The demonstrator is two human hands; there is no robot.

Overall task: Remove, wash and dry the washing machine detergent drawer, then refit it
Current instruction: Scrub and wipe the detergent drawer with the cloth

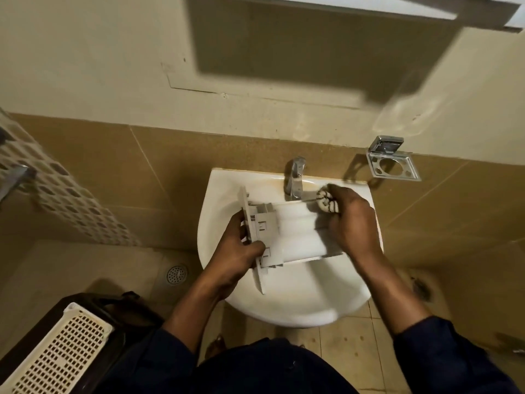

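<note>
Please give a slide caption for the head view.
Over the sink, left hand holds the drawer; right hand grips a striped cloth.

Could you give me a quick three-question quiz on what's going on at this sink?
1. Fill in: the right hand holds a striped item beside the ____.
2. Which hand grips the drawer at its front end? A. left hand B. right hand C. neither
3. True or false: the drawer is held over the sink.
Key: 1 tap; 2 A; 3 true.
</note>
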